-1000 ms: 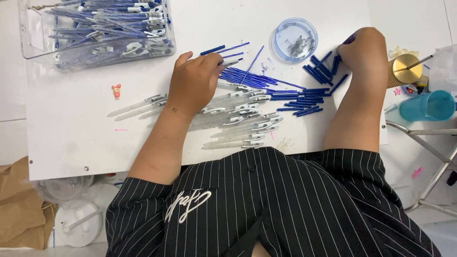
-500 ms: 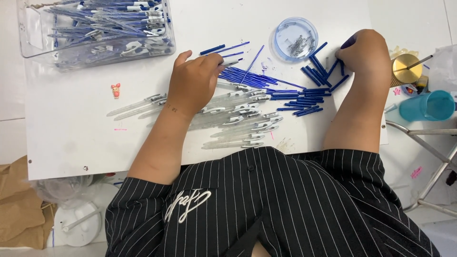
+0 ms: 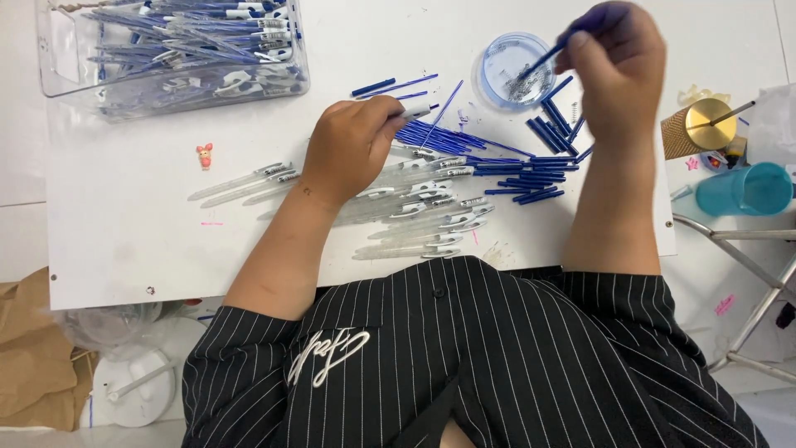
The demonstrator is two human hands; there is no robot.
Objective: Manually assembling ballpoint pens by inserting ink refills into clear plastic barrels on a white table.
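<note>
My left hand (image 3: 348, 149) rests on the white board (image 3: 124, 241), closed around a clear pen barrel (image 3: 414, 112) whose tip sticks out to the right. My right hand (image 3: 618, 58) is raised at the far right, pinching a thin blue pen part (image 3: 543, 60) whose lower end dips into a small round clear dish (image 3: 514, 70) of tiny metal springs. Between the hands lie a heap of clear pen barrels (image 3: 423, 211), thin blue refills (image 3: 439, 137) and short blue pen pieces (image 3: 543, 137).
A clear plastic box (image 3: 174, 54) full of finished blue pens stands at the far left. A gold-lidded cup (image 3: 701, 124) and a teal cup (image 3: 742, 189) sit off the board's right edge. A small red figure sticker (image 3: 204, 154) marks the board. Brown paper (image 3: 29, 357) lies lower left.
My right hand has lifted from the pile of blue pieces and moved up to the spring dish with a blue part in its fingers. The left hand has stayed in place.
</note>
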